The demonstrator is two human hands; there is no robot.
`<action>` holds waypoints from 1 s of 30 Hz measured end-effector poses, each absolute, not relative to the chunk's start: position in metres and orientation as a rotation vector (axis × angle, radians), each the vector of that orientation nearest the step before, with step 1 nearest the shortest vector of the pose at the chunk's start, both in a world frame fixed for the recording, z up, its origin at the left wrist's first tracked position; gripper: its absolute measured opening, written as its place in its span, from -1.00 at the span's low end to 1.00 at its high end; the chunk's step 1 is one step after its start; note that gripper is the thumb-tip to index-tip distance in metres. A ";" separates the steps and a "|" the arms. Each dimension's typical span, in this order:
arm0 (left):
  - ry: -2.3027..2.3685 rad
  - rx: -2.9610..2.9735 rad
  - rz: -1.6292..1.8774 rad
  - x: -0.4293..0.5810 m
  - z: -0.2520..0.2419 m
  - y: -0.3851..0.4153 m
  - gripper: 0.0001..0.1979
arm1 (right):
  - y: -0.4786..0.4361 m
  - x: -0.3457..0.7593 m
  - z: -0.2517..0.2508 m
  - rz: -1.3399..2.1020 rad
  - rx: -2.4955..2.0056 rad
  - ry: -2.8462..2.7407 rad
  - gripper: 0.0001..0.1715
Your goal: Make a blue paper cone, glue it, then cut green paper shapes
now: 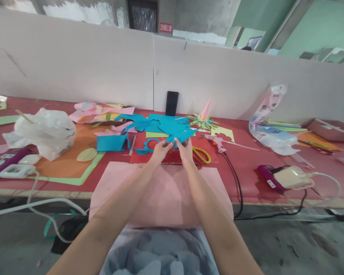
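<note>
Both my left hand [161,149] and my right hand [184,148] are closed on the near edge of a blue paper piece [181,136] with pointed ends. They hold it over a red sheet [143,157]. Blue cut-out paper [152,144] with a round hole lies just left of my left hand. Scissors with yellow handles [202,154] rest to the right of my right hand. Behind the held piece spreads a larger blue sheet [172,121]. A pink paper cone on a fringed base [205,112] stands beyond. My fingertips partly hide the held piece's near edge.
A pink glue gun [218,142] with a black cord lies at right. A phone [172,103] leans on the white partition [117,68]. Left are a crumpled plastic bag [47,130], a blue folded paper strip [111,143] and a power strip [10,164]. Another charger [292,177] sits right.
</note>
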State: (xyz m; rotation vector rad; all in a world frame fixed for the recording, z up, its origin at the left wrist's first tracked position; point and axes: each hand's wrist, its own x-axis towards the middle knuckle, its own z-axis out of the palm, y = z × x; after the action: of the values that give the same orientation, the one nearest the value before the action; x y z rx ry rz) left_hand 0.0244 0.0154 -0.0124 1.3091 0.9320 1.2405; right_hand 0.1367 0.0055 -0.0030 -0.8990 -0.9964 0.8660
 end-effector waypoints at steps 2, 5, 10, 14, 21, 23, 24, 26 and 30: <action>0.932 1.317 1.252 0.024 -0.011 0.015 -0.55 | 0.006 0.136 -0.003 0.881 -0.888 -1.003 -0.22; 0.937 1.337 1.253 0.024 -0.009 0.014 -0.56 | 0.007 0.136 -0.004 0.891 -0.853 -1.007 -0.22; 0.986 1.402 1.274 0.024 -0.010 0.015 -0.60 | 0.006 0.136 -0.004 0.882 -0.852 -1.030 -0.23; 0.985 1.411 1.286 0.024 -0.013 0.017 -0.61 | 0.002 0.135 -0.002 0.887 -0.874 -1.047 -0.29; 0.975 1.418 1.279 0.023 -0.012 0.017 -0.60 | 0.000 0.135 0.001 0.908 -0.894 -1.031 -0.32; 0.999 1.443 1.265 0.023 -0.011 0.015 -0.60 | 0.001 0.136 0.002 0.912 -0.915 -1.018 -0.33; 1.010 1.457 1.257 0.023 -0.011 0.015 -0.60 | 0.000 0.136 0.002 0.908 -0.925 -1.008 -0.33; 1.008 1.479 1.235 0.024 -0.011 0.014 -0.60 | 0.000 0.137 0.003 0.880 -0.939 -0.988 -0.34; 0.958 1.425 1.206 0.026 -0.013 0.015 -0.57 | -0.001 0.138 0.004 0.787 -0.910 -0.983 -0.38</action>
State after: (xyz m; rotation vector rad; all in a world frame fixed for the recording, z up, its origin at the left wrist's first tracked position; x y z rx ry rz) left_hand 0.0256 0.0148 -0.0128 1.4249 0.9576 1.2064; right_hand 0.1379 -0.0008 0.0040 -0.9101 -0.9828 0.7870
